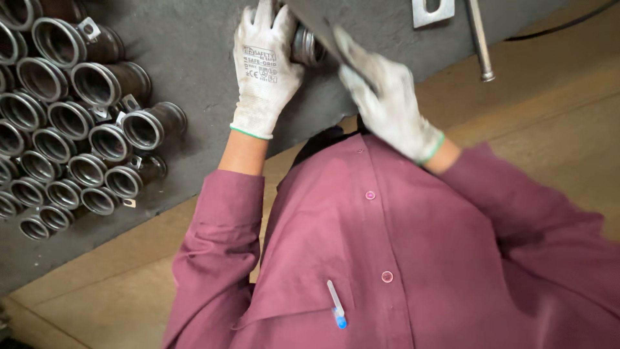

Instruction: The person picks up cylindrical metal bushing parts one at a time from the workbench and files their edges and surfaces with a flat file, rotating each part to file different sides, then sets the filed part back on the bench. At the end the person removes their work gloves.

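Fitting under hand: short round grey metal pipe coupling, at 12 o'clock on the dark grey felt-covered counter, wedged between both gloved hands.

Left hand: white knit glove, fingers stretched almost straight and laid flat against the coupling's side, pressing and not wrapped round it.

Right hand: matching glove, fingers closed along the edge of a dark grey flat strip that crosses over the coupling. The strip hides the contact, so this seems a grip, but we are not sure.

Handling judgement: steel, rigid, heavy for its bulk, not fragile. The smooth rim is likely slick, so knit gloves help. Best hold is around the barrel, clear of the rim.

Stock: stack of like grey metal couplings with clamp tabs at 9 o'clock, lying on their sides, open mouths toward us.

Labels: a rectangular block of dark print on the back of the left glove, and green trim at both cuffs. No packages or signs are visible.

Other items: bright metal slotted bracket and thin metal rod at 1 o'clock, and a white pen with blue cap in the maroon shirt's pocket at 6 o'clock.
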